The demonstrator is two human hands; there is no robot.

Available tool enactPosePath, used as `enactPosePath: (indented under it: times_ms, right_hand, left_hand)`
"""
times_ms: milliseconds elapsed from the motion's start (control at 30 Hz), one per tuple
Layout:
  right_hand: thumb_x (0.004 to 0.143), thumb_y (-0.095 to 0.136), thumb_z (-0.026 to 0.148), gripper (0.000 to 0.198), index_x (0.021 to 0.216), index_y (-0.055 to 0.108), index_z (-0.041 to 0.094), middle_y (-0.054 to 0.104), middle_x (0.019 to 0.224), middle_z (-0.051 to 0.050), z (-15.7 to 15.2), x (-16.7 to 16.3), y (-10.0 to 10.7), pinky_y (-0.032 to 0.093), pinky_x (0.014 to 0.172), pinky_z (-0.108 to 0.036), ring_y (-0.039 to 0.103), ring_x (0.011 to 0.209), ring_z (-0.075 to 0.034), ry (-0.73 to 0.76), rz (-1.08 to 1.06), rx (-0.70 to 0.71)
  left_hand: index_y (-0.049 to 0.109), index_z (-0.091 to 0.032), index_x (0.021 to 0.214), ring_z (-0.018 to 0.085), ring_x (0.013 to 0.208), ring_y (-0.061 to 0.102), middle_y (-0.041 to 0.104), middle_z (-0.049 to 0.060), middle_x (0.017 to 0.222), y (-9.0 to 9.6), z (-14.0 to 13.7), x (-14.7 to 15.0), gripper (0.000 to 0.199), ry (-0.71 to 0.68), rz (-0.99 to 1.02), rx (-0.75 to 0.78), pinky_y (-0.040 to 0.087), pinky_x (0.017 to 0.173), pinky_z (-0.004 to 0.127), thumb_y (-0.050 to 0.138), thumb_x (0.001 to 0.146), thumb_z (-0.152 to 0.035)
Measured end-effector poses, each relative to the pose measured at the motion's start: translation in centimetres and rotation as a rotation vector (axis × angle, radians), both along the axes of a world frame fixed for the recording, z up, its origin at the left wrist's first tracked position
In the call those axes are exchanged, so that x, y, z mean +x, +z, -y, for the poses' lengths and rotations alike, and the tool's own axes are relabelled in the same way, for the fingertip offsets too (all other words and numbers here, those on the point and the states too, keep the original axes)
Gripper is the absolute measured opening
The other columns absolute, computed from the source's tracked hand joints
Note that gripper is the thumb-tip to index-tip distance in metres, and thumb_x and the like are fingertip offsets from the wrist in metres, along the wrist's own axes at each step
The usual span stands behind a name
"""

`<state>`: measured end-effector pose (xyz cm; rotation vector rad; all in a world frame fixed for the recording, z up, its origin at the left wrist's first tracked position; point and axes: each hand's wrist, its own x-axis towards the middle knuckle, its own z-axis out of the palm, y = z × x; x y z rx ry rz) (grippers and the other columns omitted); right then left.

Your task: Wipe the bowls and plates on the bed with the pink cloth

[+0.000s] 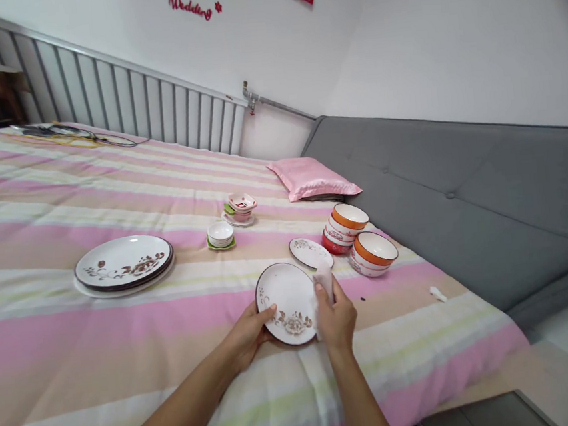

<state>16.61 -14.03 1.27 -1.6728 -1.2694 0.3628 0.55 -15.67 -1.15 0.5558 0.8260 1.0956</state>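
Observation:
My left hand [252,331] grips the left rim of a small white plate [286,296] with a dark edge and brown flowers, its thumb on the face. The plate is raised off the bed and tilted toward me. A white tissue [323,277] is pinched in my right hand [337,315], pressed at the plate's right edge; the fingers behind are hidden. Just beyond lies a similar small plate [308,252]. Stacked bowls with orange and red bands [349,217] stand to its right, beside a second bowl stack [372,250].
A stack of large flowered plates [118,264] lies at left on the striped bedspread [39,330]. Small dishes [220,234] and a patterned dish stack [241,204] sit farther back. Beyond are a pink pillow [313,176], grey headboard [441,178] and cables [75,134]. A crumpled tissue [437,294] lies right.

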Motion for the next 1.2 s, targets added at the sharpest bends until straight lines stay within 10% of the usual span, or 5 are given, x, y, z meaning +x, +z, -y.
enactPosePath:
  times_ms: [467,767,1200]
  right_hand:
    - [0.092,0.031,0.034,0.056,0.144,0.028,0.015,0.028,0.149,-0.006,-0.6,-2.6,-3.7,0.021,0.114,-0.041,0.022,0.139,-0.019,0.501,0.112,-0.001]
    - [0.091,0.039,0.027,0.046,0.137,0.043,0.023,0.046,0.139,-0.002,1.5,-1.9,-0.4,0.029,0.111,-0.033,0.039,0.131,-0.016,0.863,0.100,0.010]
    - [0.083,0.046,0.017,0.041,0.121,0.058,0.024,0.060,0.124,-0.002,2.2,0.2,1.9,0.040,0.101,-0.035,0.053,0.116,-0.020,0.860,0.227,-0.128]
  left_hand:
    - [0.055,-0.011,0.117,0.023,0.081,0.067,0.070,0.015,0.099,-0.1,1.4,1.0,0.053,-0.205,-0.069,0.088,0.053,0.073,0.035,0.064,0.077,-0.044]
    - [0.051,-0.016,0.126,0.025,0.088,0.066,0.067,0.015,0.106,-0.1,1.3,1.0,0.052,-0.111,0.052,0.212,0.053,0.068,0.033,0.063,0.080,-0.037]
    - [0.056,-0.012,0.114,0.026,0.097,0.063,0.064,0.017,0.114,0.4,0.7,0.7,0.043,0.118,0.116,0.297,0.052,0.081,0.036,0.067,0.077,-0.030]
